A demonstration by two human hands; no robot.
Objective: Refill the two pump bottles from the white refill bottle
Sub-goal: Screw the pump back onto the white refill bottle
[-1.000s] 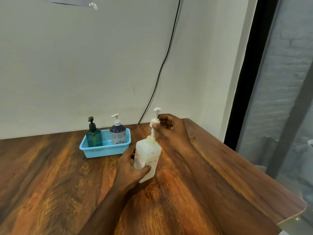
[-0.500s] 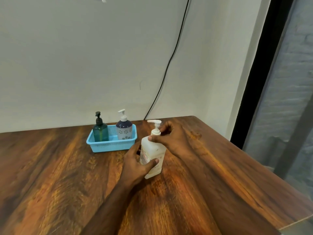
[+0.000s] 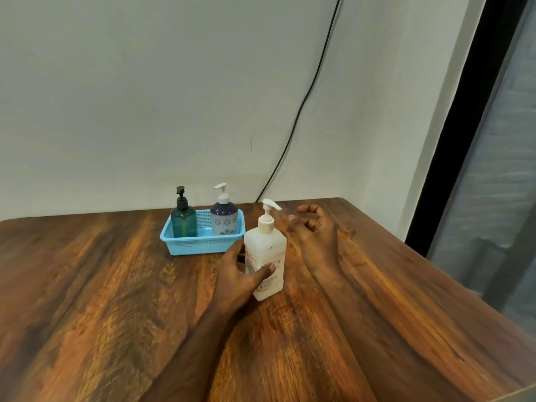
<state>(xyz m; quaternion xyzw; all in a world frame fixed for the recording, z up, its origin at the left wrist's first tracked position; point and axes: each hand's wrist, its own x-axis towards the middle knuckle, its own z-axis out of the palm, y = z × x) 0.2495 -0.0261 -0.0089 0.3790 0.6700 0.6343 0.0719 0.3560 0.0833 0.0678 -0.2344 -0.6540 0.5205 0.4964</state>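
Note:
The white refill bottle (image 3: 266, 250) stands upright on the wooden table (image 3: 116, 300), its white pump head seated on top. My left hand (image 3: 237, 274) grips the bottle's body from the left, thumb across the label. My right hand (image 3: 314, 230) hovers just right of the pump, fingers loosely curled, holding nothing. Behind them a blue basket (image 3: 200, 242) holds a dark green pump bottle (image 3: 183, 216) on the left and a navy-and-white flowered pump bottle (image 3: 224, 214) on the right.
The table meets a pale wall at the back, with a black cable (image 3: 304, 105) running down it. The table's right edge borders a dark window frame (image 3: 452, 146).
The pump went from lifted out of the refill bottle to seated on its neck. My right hand then let go of the pump and drew away to the right.

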